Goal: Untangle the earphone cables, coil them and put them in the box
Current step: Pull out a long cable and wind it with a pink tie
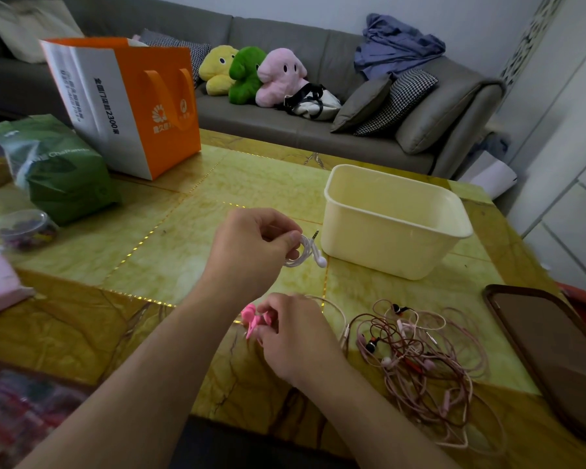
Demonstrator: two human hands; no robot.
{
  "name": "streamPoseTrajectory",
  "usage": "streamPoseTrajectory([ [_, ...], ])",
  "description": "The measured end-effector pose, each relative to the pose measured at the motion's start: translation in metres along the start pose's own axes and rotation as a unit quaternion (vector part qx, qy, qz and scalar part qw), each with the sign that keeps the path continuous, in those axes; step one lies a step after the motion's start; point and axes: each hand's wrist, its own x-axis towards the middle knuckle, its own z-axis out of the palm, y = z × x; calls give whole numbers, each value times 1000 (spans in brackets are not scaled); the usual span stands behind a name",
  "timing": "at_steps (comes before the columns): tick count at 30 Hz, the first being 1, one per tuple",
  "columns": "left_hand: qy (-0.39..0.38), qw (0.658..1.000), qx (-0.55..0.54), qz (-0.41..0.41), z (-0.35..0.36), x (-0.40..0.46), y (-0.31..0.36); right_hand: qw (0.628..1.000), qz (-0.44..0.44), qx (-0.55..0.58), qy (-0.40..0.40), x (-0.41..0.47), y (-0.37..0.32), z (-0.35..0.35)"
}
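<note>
Head view, left hand (251,248): raised above the yellow-green marbled surface (183,238); grip closed on a coiled white earphone cable (303,253), plug and one earbud seen sticking out on the box side.
Head view, right hand (295,336): low over the surface, fingers curled on a small bright pink object (251,321); object blurred, kind cannot be told.
Box: pale cream plastic rectangular box (396,247) set on the surface, just beside the white coil.
Remaining cables: tangled heap of pink and dark red earphone cables (423,360) laid right of the right hand.
Tray: dark brown tray (552,353) seen at right edge.
Rear: orange and white paper bag (129,103) stood on the surface.
</note>
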Motion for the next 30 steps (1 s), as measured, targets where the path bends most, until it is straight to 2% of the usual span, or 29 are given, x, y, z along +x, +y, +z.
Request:
streamPoseTrajectory([
  [5, -3, 1000, 3, 3, 0, 0, 1, 999, 14, 23, 24, 2, -1, 4],
  [15, -1, 1000, 0, 4, 1, 0, 1, 997, -29, 44, 62, 0, 0, 9],
  [30, -7, 1000, 3, 5, 3, 1, -1, 999, -20, 40, 24, 3, -4, -6],
])
